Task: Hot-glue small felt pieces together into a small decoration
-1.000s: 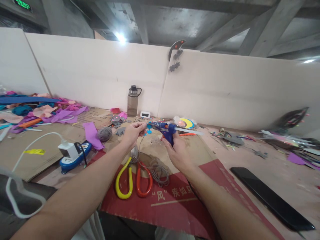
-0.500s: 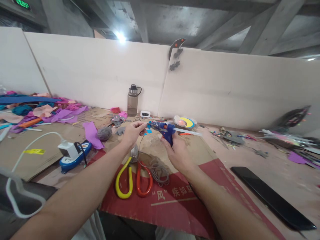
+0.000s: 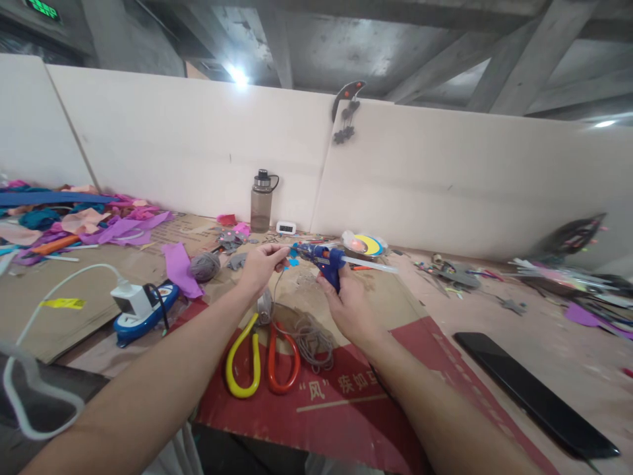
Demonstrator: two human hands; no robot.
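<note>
My right hand (image 3: 349,297) is wrapped round the handle of a blue hot glue gun (image 3: 327,265), its nozzle pointing left. A long translucent glue stick (image 3: 370,264) sticks out of the gun's back. The fingers of my left hand (image 3: 262,267) are pinched together just by the nozzle. From them a thin grey strand of yarn runs down to a loose coil of grey yarn (image 3: 316,346) on the cardboard. Below the hands lie scissors with one yellow and one red handle (image 3: 283,359). Small blue pieces (image 3: 293,262) lie behind the nozzle.
Red-printed cardboard (image 3: 341,422) covers the table under my arms. At the left are a blue power strip (image 3: 143,323) and coloured scraps (image 3: 113,224); a grey yarn ball (image 3: 204,267) is nearer. A bottle (image 3: 261,204) stands by the board, and a black slab (image 3: 534,392) lies right.
Both hands hold almost the same pose, with the glue gun still beside the left fingertips. The whole view has shifted slightly.
</note>
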